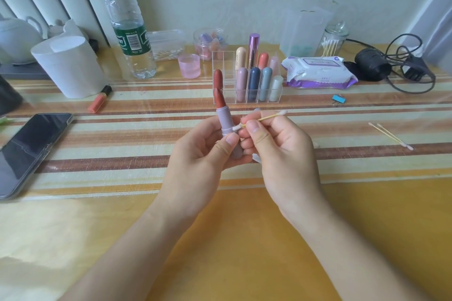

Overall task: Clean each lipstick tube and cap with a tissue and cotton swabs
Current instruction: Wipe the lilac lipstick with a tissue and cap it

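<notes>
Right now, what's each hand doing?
Left hand: grips the uncapped lipstick.
Right hand: pinches a swab, tip against the lipstick.

A yellow wooden table (244, 239) carries a cloth runner striped in cream, orange and brown (122, 144), which passes beneath the person's fingers (248, 149). Far to the left of the fingers lies a black smartphone (31, 151), its screen dark. Beyond it stands a white paper roll (71, 66), with an orange-and-black lipstick tube (99, 100) lying at its base. Straight beyond the fingers stands a clear acrylic organizer (221, 56) holding upright lipsticks. To its left are a pink translucent cup (188, 66) and a clear plastic water bottle with a green label (129, 32). To its right lies a purple-and-white wet-wipe pack (318, 72), with a small blue binder clip (338, 99) nearer. Well to the right of the fingers, two yellow-stemmed cotton swabs (391, 135) lie side by side.
</notes>
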